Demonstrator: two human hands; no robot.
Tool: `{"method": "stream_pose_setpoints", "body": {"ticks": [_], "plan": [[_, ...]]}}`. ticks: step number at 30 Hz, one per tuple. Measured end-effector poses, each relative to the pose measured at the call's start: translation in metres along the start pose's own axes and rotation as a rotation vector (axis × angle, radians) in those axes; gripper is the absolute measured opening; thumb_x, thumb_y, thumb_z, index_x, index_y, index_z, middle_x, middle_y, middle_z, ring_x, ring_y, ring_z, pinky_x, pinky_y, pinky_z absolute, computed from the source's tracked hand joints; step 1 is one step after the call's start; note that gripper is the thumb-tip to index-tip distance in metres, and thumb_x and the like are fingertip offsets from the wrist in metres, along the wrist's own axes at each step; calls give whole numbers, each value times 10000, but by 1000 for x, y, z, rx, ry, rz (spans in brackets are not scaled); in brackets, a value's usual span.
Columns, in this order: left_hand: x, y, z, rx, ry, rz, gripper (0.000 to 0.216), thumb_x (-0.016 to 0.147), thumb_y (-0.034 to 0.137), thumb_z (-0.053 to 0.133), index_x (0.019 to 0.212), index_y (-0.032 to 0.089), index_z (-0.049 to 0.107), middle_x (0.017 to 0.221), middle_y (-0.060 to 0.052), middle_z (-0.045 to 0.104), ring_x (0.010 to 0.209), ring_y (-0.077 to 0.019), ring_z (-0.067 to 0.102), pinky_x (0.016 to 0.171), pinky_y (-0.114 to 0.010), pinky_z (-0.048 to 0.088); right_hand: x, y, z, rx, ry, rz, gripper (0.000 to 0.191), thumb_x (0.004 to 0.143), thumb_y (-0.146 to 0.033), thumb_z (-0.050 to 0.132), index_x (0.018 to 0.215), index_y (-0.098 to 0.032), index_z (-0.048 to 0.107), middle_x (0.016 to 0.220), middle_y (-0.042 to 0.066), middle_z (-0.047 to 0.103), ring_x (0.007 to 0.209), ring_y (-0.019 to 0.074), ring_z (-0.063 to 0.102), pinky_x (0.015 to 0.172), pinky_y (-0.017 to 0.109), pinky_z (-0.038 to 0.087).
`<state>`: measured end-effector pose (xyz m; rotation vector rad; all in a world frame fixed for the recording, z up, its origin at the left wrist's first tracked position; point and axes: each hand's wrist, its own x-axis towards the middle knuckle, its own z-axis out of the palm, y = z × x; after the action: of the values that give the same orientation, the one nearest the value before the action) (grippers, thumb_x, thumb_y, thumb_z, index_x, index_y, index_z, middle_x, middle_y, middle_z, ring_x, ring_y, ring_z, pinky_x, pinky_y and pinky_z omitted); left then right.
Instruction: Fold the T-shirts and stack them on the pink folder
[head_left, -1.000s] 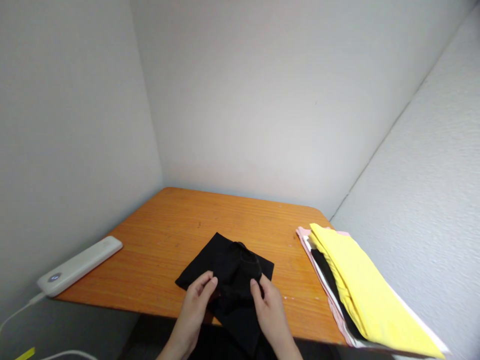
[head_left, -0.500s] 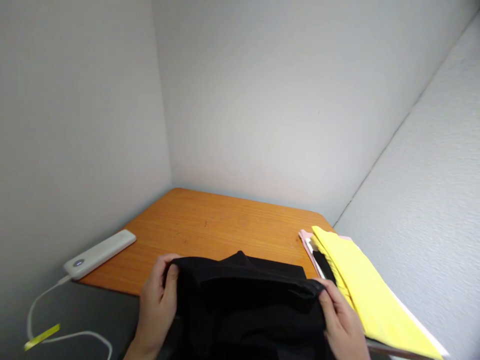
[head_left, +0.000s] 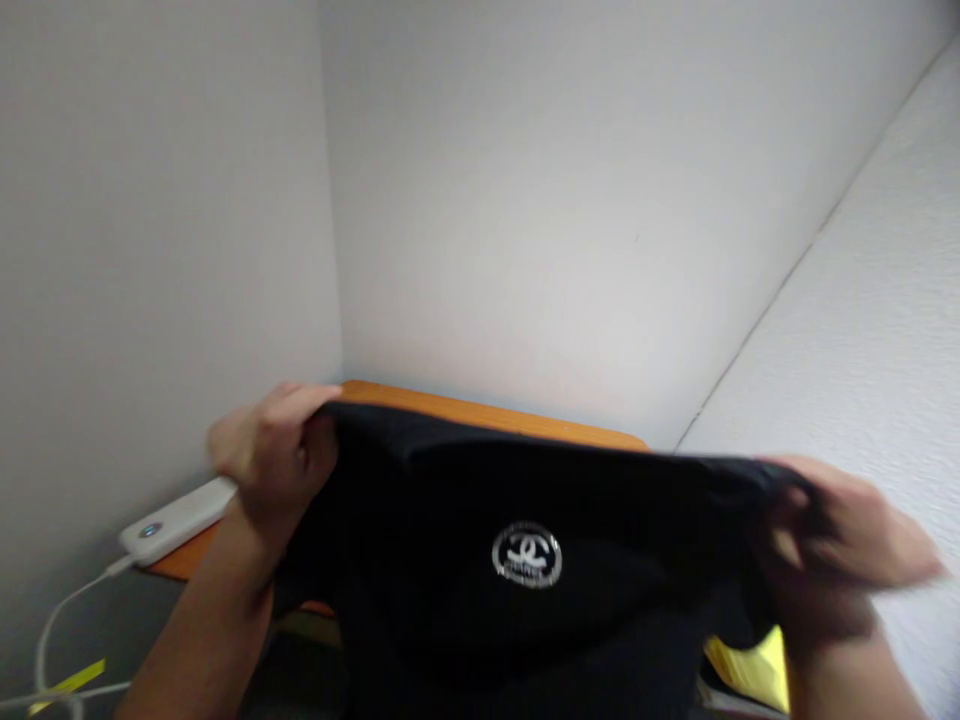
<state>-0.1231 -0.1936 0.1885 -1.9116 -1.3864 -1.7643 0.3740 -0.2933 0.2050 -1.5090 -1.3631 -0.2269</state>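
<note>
A black garment (head_left: pixel 465 520) with a round white logo (head_left: pixel 526 554) hangs stretched out in the air between my two hands, above the orange wooden table (head_left: pixel 480 412). My left hand (head_left: pixel 270 450) is closed on the garment's upper left edge. At the upper right edge, my right hand (head_left: pixel 840 540) is blurred by motion, fingers curled round the fabric. The cloth hides most of the table top.
A white power bank (head_left: pixel 176 520) with a white cable (head_left: pixel 52 630) lies at the table's left edge. A bit of yellow fabric (head_left: pixel 750 665) shows under the garment at the right. Walls close the table in on the left, back and right.
My hands have spread apart and risen, lifting the black garment off the table and opening it wide; the white logo has come into view. The stack of folded clothes is now mostly covered.
</note>
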Motion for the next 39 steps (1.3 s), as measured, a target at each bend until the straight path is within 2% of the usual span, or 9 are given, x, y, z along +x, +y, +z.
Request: {"method": "stream_pose_setpoints", "body": {"ticks": [3,6,8,10,13,17,22,32,39], "plan": [[74,-6,74,240,-113,153,369,973,436,413,1118,172,626,986,-92,687,878,-220,628,805,-344,443,82,-16,75,-334,-59,-184,582,946,-641,327,1055,-181,666,906,170,656,958,333,635,883,491,450],[97,-15,138,345,-389,115,444,1005,373,344,1325,92,473,1278,-179,565,1116,-251,555,937,-380,410,116,-25,152,-520,-234,-234,550,1028,-489,230,1322,-108,495,1241,197,560,1163,317,539,974,430,391],[76,-27,168,364,-540,101,416,990,328,379,1310,92,501,1326,-179,525,1193,-253,508,1006,-378,375,103,-20,194,-562,-334,-190,492,1032,-400,291,1382,-82,427,1328,215,490,1250,314,461,1030,415,331],[36,-42,188,375,-685,81,372,985,314,360,1201,136,604,1258,-145,586,1151,-231,546,999,-352,394,71,-7,228,-591,-493,-105,414,1022,-303,331,1331,-77,487,1294,218,525,1225,307,481,1024,412,335],[-31,-70,206,411,-896,19,429,980,383,341,1208,162,630,1294,-139,603,1211,-256,539,1028,-380,390,15,22,265,-619,-713,12,437,1004,-350,369,1280,-69,557,1250,220,578,1192,313,518,999,406,372],[-82,-103,218,485,-1059,-103,618,960,528,272,1445,176,420,1552,-140,324,1439,-328,261,1123,-532,249,-25,61,293,-653,-843,139,673,982,-548,305,1466,-85,376,1510,206,337,1395,342,286,1093,460,268],[-79,-126,236,500,-1106,-144,678,945,600,177,1510,243,296,1610,-60,153,1486,-284,99,1165,-534,145,-17,95,313,-691,-878,191,754,954,-655,195,1545,-186,194,1610,91,85,1467,294,46,1156,480,88],[-53,-148,296,528,-1058,-166,671,927,628,178,1507,309,289,1612,-33,163,1482,-320,98,1141,-633,97,18,131,361,-735,-799,172,747,943,-678,171,1543,-235,202,1611,53,102,1460,314,74,1146,522,84],[-48,-162,315,521,-1049,-146,672,928,638,179,1505,314,292,1611,-37,170,1483,-321,90,1139,-631,107,30,140,372,-728,-809,171,761,938,-682,154,1549,-228,178,1613,48,81,1461,316,48,1148,521,64]]}}
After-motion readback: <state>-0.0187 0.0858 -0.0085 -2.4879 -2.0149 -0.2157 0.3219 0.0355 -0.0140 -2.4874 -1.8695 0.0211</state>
